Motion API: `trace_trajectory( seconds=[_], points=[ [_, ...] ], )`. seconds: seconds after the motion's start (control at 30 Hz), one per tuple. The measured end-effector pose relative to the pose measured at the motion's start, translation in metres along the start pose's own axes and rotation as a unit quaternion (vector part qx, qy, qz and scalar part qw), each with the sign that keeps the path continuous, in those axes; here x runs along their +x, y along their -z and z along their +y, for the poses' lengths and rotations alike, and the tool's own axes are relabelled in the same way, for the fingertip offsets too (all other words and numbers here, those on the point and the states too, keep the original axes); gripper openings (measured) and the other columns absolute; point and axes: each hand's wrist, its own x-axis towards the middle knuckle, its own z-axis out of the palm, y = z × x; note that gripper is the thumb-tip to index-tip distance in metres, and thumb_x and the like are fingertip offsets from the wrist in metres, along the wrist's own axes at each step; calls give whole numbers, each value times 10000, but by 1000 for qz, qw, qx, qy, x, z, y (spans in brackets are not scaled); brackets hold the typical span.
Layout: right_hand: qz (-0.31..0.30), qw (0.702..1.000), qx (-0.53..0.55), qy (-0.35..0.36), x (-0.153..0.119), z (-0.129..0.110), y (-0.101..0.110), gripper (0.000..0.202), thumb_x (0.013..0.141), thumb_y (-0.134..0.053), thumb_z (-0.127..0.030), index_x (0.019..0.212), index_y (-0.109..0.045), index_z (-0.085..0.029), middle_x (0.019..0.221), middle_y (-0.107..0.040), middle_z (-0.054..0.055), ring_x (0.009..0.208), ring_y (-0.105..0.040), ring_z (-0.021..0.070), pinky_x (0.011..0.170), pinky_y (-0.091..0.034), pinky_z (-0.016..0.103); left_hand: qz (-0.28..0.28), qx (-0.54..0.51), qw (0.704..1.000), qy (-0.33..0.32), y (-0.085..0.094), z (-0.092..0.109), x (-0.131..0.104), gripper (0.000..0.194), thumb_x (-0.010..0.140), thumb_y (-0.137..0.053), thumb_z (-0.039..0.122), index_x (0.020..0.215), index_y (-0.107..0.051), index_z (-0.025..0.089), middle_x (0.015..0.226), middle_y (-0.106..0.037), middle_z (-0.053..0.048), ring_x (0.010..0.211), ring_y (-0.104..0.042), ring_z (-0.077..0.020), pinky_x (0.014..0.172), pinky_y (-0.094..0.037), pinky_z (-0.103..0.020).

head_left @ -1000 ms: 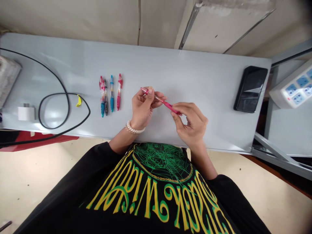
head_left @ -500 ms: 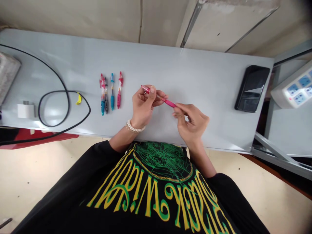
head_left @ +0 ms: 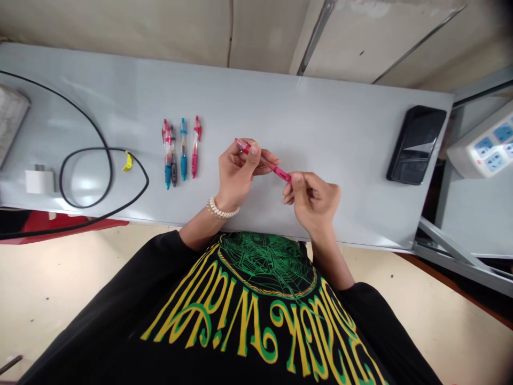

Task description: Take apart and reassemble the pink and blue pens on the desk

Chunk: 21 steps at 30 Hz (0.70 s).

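Above the table I hold a pink pen [head_left: 282,174] with a clear barrel, slanting down to the right. My left hand [head_left: 239,171] is closed round its upper barrel, with the thumb on top and the pink push-button end sticking out at the upper left. At the lower end, my right hand [head_left: 315,200] pinches the tip of the pink grip between thumb and forefinger; the very tip is hidden by these fingers. To the left lie several pens: a pink pen [head_left: 195,155], a blue pen [head_left: 183,152], a black pen [head_left: 173,160], and a pen with a red top and blue grip [head_left: 167,171].
On the grey table [head_left: 340,123], a black phone [head_left: 414,144] lies at the right end. A black cable [head_left: 105,128] with a yellow tag [head_left: 127,161] loops at the left, beside a white charger [head_left: 39,181]. A power strip [head_left: 487,147] is at the far right.
My right thumb and fingers have shifted on the grip end and now pinch its tip from above. The pen's lower end has dipped slightly; my left hand keeps its hold.
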Motion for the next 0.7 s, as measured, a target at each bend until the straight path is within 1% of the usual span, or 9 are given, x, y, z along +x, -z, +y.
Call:
trace_trajectory(
  seconds=[0.13, 0.23, 0.27, 0.37, 0.4, 0.5, 0.53, 0.63, 0.7],
  points=[
    [2, 1000, -5, 25, 0, -2, -1, 194, 1041, -653, -401, 1059, -730, -223, 897, -792, 22, 735, -768, 132, 644, -633, 259, -6, 10, 1000, -3, 0, 0, -1, 453, 923, -752, 633, 975, -588, 215, 836, -779, 3, 783, -812, -145, 643, -648, -189],
    [-23, 1000, 5, -14, 0, -2, -3, 257, 1092, -553, -372, 966, -719, -222, 706, -710, -29, 529, -658, 81, 493, -525, 209, -11, 21, 1000, -10, 0, 1, -2, 448, 933, -747, 625, 976, -585, 210, 838, -786, -8, 783, -814, -151, 651, -654, -194],
    [-26, 999, 11, -25, 0, -1, -3, 259, 1095, -546, -376, 972, -714, -222, 690, -695, -33, 521, -645, 80, 485, -513, 208, -12, 21, 1000, -13, 0, 1, -2, 450, 931, -750, 625, 977, -583, 209, 846, -790, -11, 786, -815, -153, 663, -661, -201],
    [-10, 1000, -6, 26, -1, 0, -2, 157, 1042, -650, -357, 1102, -726, -233, 862, -761, 4, 708, -722, 116, 637, -590, 254, -13, 13, 1000, -16, 1, 1, -1, 446, 934, -746, 624, 979, -578, 213, 847, -791, -6, 776, -813, -152, 670, -668, -213],
    [-6, 999, -15, 36, -1, 0, -2, 152, 1041, -652, -345, 1114, -729, -236, 869, -760, 4, 710, -715, 115, 639, -583, 255, -16, 10, 1000, -16, 2, 1, -1, 438, 940, -741, 619, 978, -578, 214, 842, -788, -2, 771, -811, -149, 665, -667, -213],
    [-33, 999, 2, -20, -4, 1, -4, 272, 1107, -519, -379, 1007, -721, -225, 652, -646, -42, 504, -576, 78, 480, -459, 223, -31, 10, 999, -19, 3, 0, -1, 411, 952, -740, 595, 977, -585, 215, 836, -779, 7, 765, -808, -147, 664, -667, -221],
    [-37, 998, 15, -39, -5, 1, -5, 292, 1111, -504, -406, 1016, -713, -224, 637, -632, -46, 493, -564, 80, 469, -451, 223, -34, 8, 999, -21, 3, -1, -1, 405, 952, -743, 588, 978, -587, 216, 841, -778, 8, 770, -808, -147, 673, -670, -226],
    [-21, 999, 18, -17, -8, 2, -10, 269, 1062, -598, -464, 1159, -704, -236, 839, -748, 10, 668, -681, 123, 620, -580, 276, -41, 2, 999, -24, 4, -1, -1, 388, 960, -740, 576, 979, -592, 218, 841, -767, 12, 767, -803, -138, 672, -661, -220],
    [-19, 999, 27, -13, -10, 2, -13, 281, 1051, -617, -464, 1196, -711, -242, 849, -751, 13, 675, -684, 128, 641, -592, 295, -49, 7, 998, -26, 6, -2, -1, 387, 966, -730, 579, 967, -592, 217, 831, -755, 14, 747, -793, -128, 637, -637, -201]
  ],
)
